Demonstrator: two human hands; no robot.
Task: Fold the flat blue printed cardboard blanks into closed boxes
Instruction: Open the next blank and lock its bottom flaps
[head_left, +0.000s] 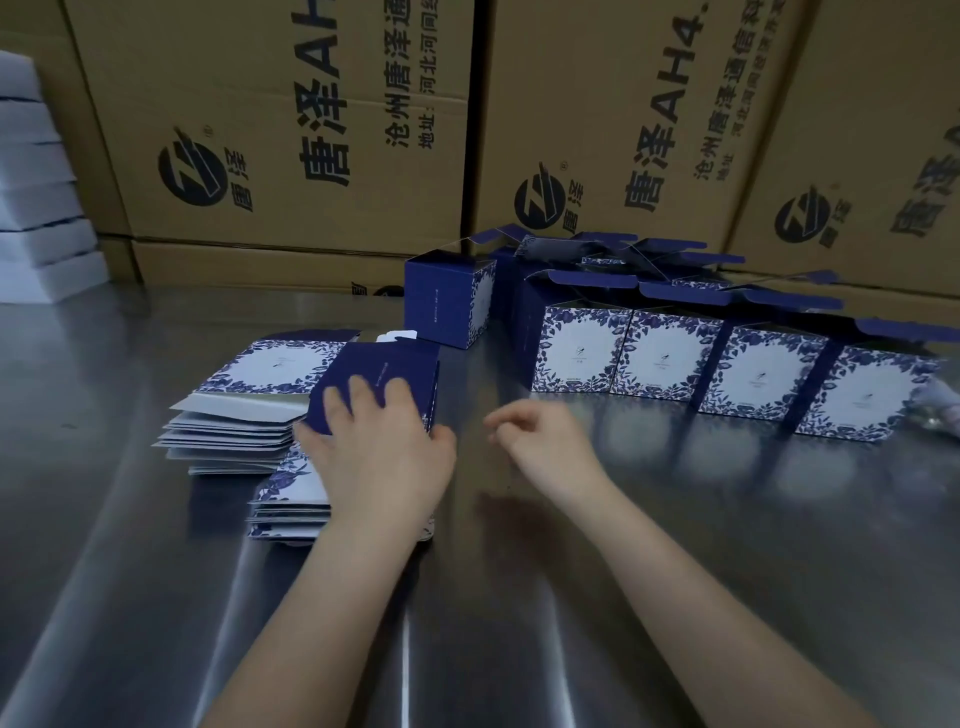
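Observation:
A stack of flat blue printed blanks (244, 436) lies on the steel table left of centre, fanned out. My left hand (379, 447) rests on the top blank (384, 371), a dark blue panel, with fingers spread over it and the thumb at its right edge. My right hand (540, 441) hovers just to the right of the stack, fingers loosely curled, holding nothing. A row of several folded boxes (675, 358) with open top flaps stands at the right. One more box (449, 301) stands apart behind the stack.
Large brown shipping cartons (291, 130) form a wall along the table's far edge. White foam pieces (36, 208) are piled at the far left. The steel table (519, 597) stretches toward me under both forearms.

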